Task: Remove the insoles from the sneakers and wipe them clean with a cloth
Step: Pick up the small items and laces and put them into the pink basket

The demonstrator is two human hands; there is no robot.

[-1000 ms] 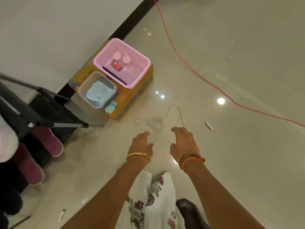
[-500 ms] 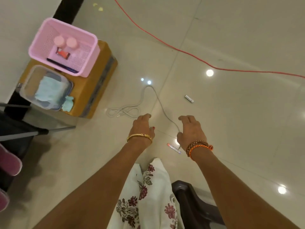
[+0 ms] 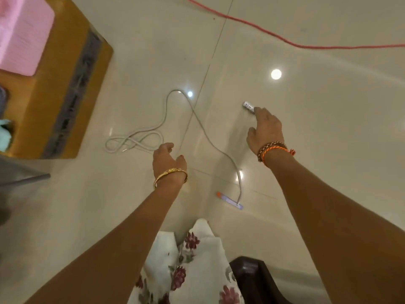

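Observation:
No sneaker or insole shows in this view. A scrap of light blue cloth (image 3: 4,137) peeks in at the left edge, beside the cardboard box. My left hand (image 3: 168,160), with a gold bangle, hovers over the glossy floor with fingers loosely apart and nothing in it. My right hand (image 3: 265,131), with orange and brown wrist threads, stretches forward; its fingertips touch a small white cylindrical object (image 3: 248,105) lying on the floor. Nothing is gripped in that hand.
A brown cardboard box (image 3: 63,84) carries a pink basket (image 3: 24,36) at the upper left. A grey cable (image 3: 142,139) coils across the tiles. An orange-capped pen-like stick (image 3: 229,200) lies nearby. A red cord (image 3: 263,31) runs across the top. A dark chair edge (image 3: 252,275) is below.
The view has swung down and right, pushing the box and basket to the left edge. My right hand has reached forward to the small white object; my left hand stayed near the cable.

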